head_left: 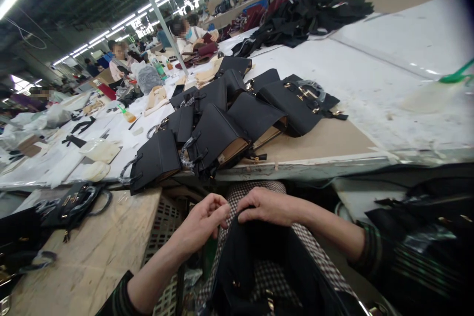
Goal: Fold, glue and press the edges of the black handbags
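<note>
A black handbag (259, 261) lies on my lap over checked trousers. My left hand (203, 221) is closed in a pinch at the bag's upper edge. My right hand (267, 206) curls over the same edge, fingers pressed on the black material right beside the left hand. What the fingertips pinch is too small to make out. Both forearms come up from the bottom of the view.
A row of black handbags (222, 123) with gold fittings leans along the white worktable's (370, 89) near edge. A wooden bench (96, 252) at left carries another black bag (74, 202). More black goods (425, 222) lie at right. Other people sit far down the table.
</note>
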Tool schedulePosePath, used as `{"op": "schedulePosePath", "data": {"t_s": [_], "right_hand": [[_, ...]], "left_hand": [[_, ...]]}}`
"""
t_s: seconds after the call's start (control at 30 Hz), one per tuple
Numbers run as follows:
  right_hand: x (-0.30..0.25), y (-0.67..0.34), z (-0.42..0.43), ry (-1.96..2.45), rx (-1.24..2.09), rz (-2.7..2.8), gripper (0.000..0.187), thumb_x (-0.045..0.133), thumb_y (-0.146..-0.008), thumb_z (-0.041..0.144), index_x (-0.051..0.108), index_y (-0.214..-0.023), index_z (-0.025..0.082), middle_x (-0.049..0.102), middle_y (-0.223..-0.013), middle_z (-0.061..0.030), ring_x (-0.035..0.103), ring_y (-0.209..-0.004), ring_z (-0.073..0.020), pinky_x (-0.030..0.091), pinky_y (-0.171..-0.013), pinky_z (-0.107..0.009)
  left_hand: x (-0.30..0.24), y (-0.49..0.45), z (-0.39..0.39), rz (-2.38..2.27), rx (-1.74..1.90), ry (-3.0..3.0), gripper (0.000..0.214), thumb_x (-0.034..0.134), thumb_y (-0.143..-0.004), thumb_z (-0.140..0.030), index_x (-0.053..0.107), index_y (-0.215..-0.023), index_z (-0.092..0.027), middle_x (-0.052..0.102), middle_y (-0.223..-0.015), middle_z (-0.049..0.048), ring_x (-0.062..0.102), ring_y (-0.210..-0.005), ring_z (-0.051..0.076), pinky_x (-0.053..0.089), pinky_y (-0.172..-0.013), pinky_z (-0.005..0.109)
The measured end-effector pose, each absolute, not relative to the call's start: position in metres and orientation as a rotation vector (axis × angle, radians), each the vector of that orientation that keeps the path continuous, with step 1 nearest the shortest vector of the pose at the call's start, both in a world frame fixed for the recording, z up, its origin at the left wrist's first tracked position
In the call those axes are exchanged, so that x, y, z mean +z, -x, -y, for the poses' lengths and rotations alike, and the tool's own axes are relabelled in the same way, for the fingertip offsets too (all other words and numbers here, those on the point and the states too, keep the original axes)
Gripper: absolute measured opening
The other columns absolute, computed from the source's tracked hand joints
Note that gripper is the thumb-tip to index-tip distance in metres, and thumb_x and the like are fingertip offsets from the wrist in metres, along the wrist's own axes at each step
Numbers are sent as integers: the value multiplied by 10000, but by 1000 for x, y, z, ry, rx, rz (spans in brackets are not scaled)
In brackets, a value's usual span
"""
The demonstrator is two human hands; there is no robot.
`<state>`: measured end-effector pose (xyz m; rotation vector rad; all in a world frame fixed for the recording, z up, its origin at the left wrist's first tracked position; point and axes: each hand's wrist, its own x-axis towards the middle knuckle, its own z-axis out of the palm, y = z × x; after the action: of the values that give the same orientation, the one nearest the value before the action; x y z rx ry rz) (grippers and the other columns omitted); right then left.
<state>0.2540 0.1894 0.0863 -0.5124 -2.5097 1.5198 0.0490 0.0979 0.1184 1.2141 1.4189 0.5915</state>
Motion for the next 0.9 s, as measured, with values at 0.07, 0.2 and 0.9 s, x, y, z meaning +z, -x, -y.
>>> {"op": "schedulePosePath", "data": {"t_s": [0.07,0.2,0.9], "right_hand": [[87,-254,-189,519,1520,2517,242,588,-917,359,768,-942,199,661,-751,25,573,-695,-157,376,-649,-216],[83,-254,-187,541,1456,2559,301,563,-927,402,749,-842,181,566,-655,30,528,-654,-156,341,-594,-219],[88,-253,-186,503,1531,2534,275,574,-931,385,771,-965,195,739,-909,-16,648,-824,-204,442,-734,-243]], "left_hand": [[116,-56,-99,-1429,541,-1219,357,532,-911,-513,550,-922,-157,547,-716,-27,507,-578,86,360,-473,181],[111,-66,-98,-1387,567,-1158,352,620,-851,-505,504,-818,-174,410,-600,-91,356,-456,45,286,-424,169],[136,-46,9,-1505,824,-851,363,752,-731,-277,619,-1057,-185,640,-1026,70,569,-975,208,444,-801,280]]}}
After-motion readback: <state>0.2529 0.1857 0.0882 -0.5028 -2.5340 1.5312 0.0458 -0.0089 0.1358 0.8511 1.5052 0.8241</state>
